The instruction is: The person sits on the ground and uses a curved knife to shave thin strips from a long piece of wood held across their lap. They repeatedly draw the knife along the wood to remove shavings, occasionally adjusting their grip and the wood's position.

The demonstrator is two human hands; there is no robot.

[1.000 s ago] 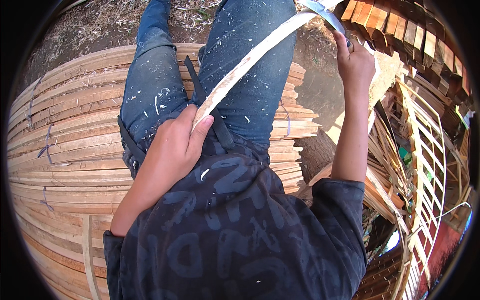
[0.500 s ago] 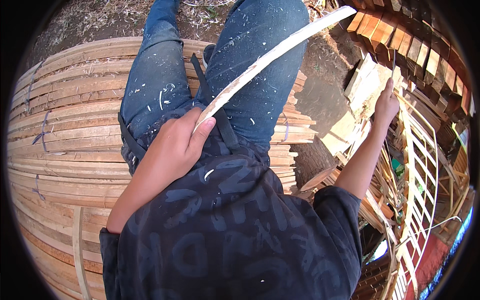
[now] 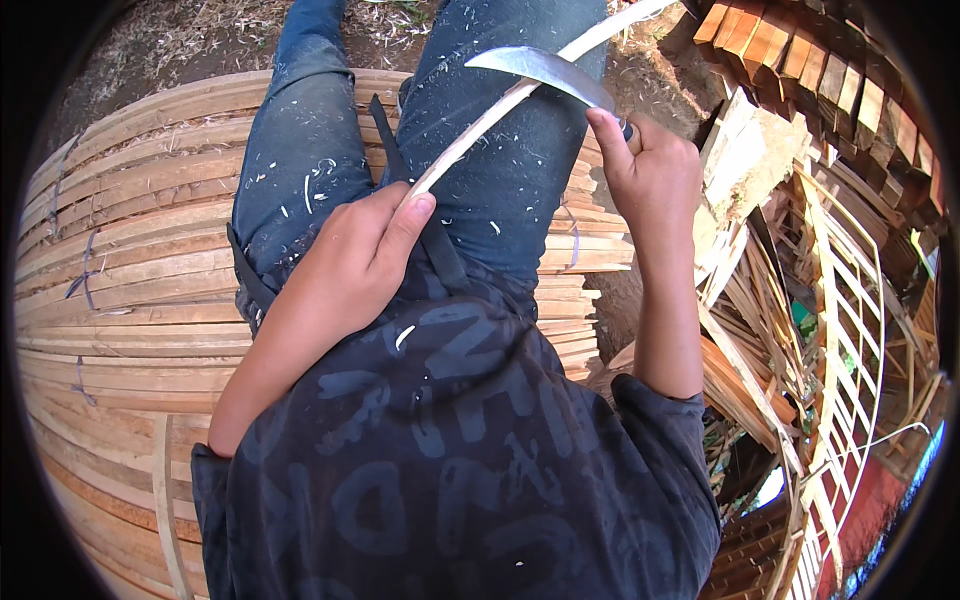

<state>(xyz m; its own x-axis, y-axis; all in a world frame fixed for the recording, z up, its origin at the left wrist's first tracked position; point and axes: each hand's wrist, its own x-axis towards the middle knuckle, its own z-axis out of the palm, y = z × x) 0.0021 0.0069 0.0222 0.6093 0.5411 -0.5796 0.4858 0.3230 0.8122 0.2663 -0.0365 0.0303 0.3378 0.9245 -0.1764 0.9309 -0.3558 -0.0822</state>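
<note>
My left hand (image 3: 365, 245) is closed round the near end of a long, pale wooden stick (image 3: 478, 128), thumb on top. The stick slants up and away to the right across my thighs, its far end cut off at the picture's top. In my right hand (image 3: 650, 165) is a sickle (image 3: 545, 72) with a curved, shiny blade, gripped by a dark handle that the fingers mostly cover. The blade crosses the stick beyond its middle, its tip pointing left. Whether its edge bites into the wood I cannot tell.
I sit on bundled wooden slats (image 3: 150, 250) tied with thin cord. Wood shavings dot my jeans (image 3: 300, 150). To the right stand a pale wood block (image 3: 750, 160), stacked cut timber (image 3: 800, 60), a heap of offcuts (image 3: 760, 340) and a slatted wooden frame (image 3: 850, 330).
My right hand has swung in from the far right, bringing the sickle's blade over the stick. The stick has turned slightly and its far end has moved up out of the picture.
</note>
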